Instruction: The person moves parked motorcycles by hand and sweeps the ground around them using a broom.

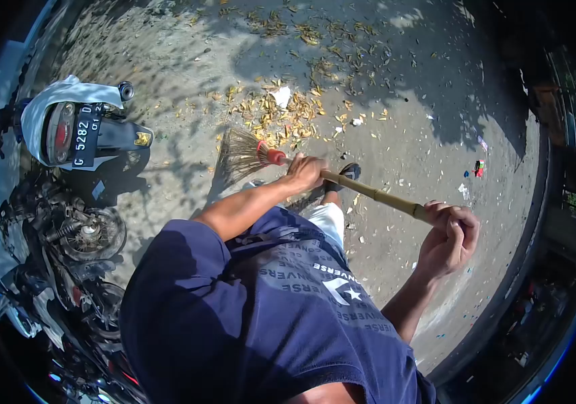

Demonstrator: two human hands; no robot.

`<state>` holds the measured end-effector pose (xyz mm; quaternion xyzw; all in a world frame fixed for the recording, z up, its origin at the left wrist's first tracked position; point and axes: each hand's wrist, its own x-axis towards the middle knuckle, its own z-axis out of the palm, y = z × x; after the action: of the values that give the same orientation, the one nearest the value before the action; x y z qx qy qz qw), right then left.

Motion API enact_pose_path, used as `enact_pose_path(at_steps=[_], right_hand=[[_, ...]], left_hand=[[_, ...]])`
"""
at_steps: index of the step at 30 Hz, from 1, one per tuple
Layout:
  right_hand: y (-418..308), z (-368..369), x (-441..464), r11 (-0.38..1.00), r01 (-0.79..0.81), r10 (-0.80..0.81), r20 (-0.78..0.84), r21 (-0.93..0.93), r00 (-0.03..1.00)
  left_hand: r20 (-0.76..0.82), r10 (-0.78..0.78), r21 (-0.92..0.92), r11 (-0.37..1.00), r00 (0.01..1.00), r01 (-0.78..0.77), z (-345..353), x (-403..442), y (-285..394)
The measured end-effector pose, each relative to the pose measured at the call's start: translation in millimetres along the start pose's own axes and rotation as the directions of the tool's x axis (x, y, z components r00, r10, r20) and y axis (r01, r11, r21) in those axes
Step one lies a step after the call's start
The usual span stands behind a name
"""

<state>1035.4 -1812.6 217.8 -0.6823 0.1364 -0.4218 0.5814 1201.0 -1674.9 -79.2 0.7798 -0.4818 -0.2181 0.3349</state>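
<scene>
A stick broom with a bamboo handle [377, 195] slants across in front of my body. My left hand [306, 172] is wrapped round the lower handle, close above the red collar [275, 157]. My right hand [453, 232] grips the handle's upper end, with its fingers curled over the tip. The stiff brown bristles [242, 156] fan out low over the ground, beside a heap of yellow dry leaves [278, 120]; whether they touch the ground I cannot tell. A crumpled white scrap [281, 97] lies among the leaves.
A parked motorbike [80, 128] with a cloth over its seat stands at the left, with more motorbikes [86, 232] below it. My sandalled foot [350, 172] is near the handle. Scattered leaves [308, 34] lie farther ahead, and a red wrapper [480, 168] lies at right.
</scene>
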Motion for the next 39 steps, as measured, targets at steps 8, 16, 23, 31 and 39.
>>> enact_pose_path(at_steps=[8, 16, 23, 31, 39], right_hand=[[-15.2, -151.3, 199.1, 0.878, 0.475, -0.452, 0.224, -0.058, 0.863], [141.0, -255.8, 273.5, 0.886, -0.302, 0.202, 0.292, 0.353, 0.935], [162.3, -261.8, 323.9, 0.894, -0.311, 0.202, 0.329, 0.322, 0.922], [34.2, -270.5, 365.0, 0.773, 0.634, -0.575, 0.407, -0.012, 0.709], [53.0, -328.6, 379.2, 0.938, 0.278, -0.287, 0.016, 0.207, 0.958]], left_hand=[[-0.604, 0.084, 0.003, 0.995, 0.792, -0.102, -8.9, 270.0, 134.5], [0.058, -0.537, 0.009, 0.843, 0.842, 0.537, 68.8, 214.4, 156.8], [-0.092, -0.381, -0.113, 0.922, 0.92, 0.371, 142.4, 339.7, 129.5], [-0.655, 0.132, -0.039, 0.977, 0.744, -0.207, 14.0, 543.3, 242.4], [-0.515, 0.06, -0.01, 0.997, 0.855, -0.076, 9.9, 392.2, 216.0]])
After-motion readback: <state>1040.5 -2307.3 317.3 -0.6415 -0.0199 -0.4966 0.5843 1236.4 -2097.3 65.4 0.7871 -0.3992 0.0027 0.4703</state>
